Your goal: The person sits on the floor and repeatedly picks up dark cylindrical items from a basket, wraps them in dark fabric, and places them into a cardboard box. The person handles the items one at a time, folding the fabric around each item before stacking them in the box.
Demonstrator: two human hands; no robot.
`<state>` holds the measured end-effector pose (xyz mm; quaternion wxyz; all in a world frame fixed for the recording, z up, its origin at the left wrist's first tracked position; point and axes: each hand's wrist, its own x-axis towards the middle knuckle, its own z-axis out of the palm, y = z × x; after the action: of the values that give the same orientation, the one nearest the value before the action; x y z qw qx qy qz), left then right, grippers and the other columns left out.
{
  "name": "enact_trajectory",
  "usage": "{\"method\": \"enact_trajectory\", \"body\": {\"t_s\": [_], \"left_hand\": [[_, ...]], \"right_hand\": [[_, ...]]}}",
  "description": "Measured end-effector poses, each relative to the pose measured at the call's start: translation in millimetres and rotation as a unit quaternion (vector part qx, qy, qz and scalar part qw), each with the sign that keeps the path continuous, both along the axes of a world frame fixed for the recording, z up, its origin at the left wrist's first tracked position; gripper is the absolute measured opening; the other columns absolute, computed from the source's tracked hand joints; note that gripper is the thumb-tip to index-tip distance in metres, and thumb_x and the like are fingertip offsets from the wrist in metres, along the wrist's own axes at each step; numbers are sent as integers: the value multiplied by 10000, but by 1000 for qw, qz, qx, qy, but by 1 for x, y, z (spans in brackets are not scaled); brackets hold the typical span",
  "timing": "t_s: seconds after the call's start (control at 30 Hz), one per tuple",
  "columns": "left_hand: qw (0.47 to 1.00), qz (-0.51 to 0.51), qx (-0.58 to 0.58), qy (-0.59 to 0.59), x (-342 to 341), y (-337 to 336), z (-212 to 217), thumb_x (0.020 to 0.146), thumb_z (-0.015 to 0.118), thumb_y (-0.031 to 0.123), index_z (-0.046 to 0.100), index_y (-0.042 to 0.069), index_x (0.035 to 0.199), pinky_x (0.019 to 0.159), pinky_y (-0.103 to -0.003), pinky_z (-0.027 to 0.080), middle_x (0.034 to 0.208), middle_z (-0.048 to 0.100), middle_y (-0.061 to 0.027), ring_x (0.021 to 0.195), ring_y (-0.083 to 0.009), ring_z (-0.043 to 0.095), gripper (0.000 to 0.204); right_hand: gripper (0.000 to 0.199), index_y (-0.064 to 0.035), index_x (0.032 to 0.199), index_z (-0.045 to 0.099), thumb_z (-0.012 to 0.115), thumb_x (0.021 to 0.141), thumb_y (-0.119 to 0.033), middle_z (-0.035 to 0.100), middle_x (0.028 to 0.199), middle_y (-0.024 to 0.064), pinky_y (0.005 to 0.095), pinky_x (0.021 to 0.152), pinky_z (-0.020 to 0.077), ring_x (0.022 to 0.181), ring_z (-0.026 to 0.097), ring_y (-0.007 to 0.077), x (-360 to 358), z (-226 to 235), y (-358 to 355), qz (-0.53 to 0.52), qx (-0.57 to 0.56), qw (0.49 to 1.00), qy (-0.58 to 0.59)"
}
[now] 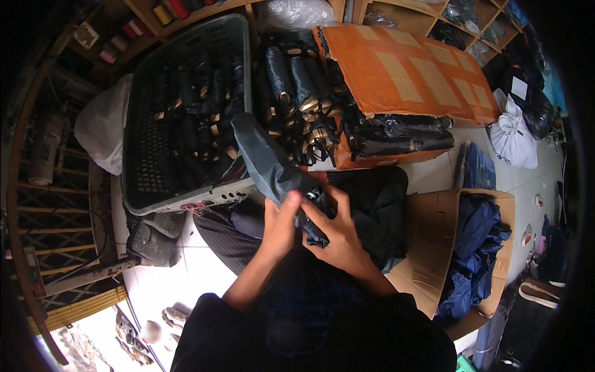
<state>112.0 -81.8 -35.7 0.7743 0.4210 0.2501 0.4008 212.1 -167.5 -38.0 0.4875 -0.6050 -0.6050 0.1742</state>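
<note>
A compact folded umbrella (pixel 263 149) in dark blue-grey fabric slants up and to the left over my lap. My left hand (pixel 280 223) grips its lower part from the left, thumb pressed along the cloth. From the other side, my right hand (pixel 334 223) has its fingers closed around the bunched dark fabric at the lower end. What lies under the fingers is hidden. Just beyond stands a dark plastic basket (pixel 246 68) holding many similar dark umbrellas with tan ends. More wrapped umbrellas (pixel 304 80) are stacked to the right of it.
An orange taped carton (pixel 403 74) stands at the far right, with black packed bundles under its flap. Nearer on the right, an open cardboard box (pixel 427 248) holds blue fabric (pixel 471 254). A white sack (pixel 517 136) lies farther right. Wooden shelves (pixel 421 9) line the back.
</note>
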Motion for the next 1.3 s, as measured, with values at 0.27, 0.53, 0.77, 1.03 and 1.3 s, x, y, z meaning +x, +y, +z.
{"method": "enact_trajectory", "body": {"t_s": [0.27, 0.53, 0.77, 1.03, 1.3], "left_hand": [[994, -34, 46, -93, -3, 13, -10, 787, 529, 664, 490, -17, 1067, 953, -433, 414, 1092, 557, -234, 1047, -309, 551, 738], [992, 82, 4, -100, 0, 1, -17, 766, 617, 644, 451, -43, 1155, 937, -481, 467, 1055, 542, -188, 1012, -279, 568, 807], [991, 98, 15, -89, 4, -8, -18, 763, 709, 521, 412, -77, 1236, 921, -447, 485, 1077, 565, -158, 972, -253, 602, 817], [999, -9, 11, 35, -4, -15, 1, 763, 629, 501, 455, 1, 1203, 873, -337, 453, 1082, 561, -142, 997, -233, 555, 689], [995, -29, 45, -87, -11, 18, -6, 665, 650, 556, 526, -9, 1084, 896, -358, 430, 978, 568, -130, 1040, -241, 517, 714]], "right_hand": [[725, -190, 1310, 522, 736, 638, -19, 362, 1275, 246, 452, 901, 470, 1158, 458, 443, -1, -4, 2, 59, 44, 997, 20], [740, -184, 1310, 521, 728, 624, -4, 361, 1286, 240, 446, 921, 455, 1177, 431, 423, -6, -7, 3, 45, 72, 996, 20], [742, -173, 1302, 529, 735, 609, -5, 358, 1289, 234, 444, 938, 440, 1194, 412, 414, -6, -12, -1, 19, 58, 998, 18], [708, -162, 1274, 555, 749, 608, -24, 349, 1308, 226, 473, 996, 389, 1247, 363, 422, -7, -6, 1, 1, 89, 996, 21], [800, -12, 1366, 277, 723, 780, -323, 342, 1318, 163, 382, 971, 393, 1194, 422, 265, 2, -14, 3, 101, 37, 853, 510]]}}
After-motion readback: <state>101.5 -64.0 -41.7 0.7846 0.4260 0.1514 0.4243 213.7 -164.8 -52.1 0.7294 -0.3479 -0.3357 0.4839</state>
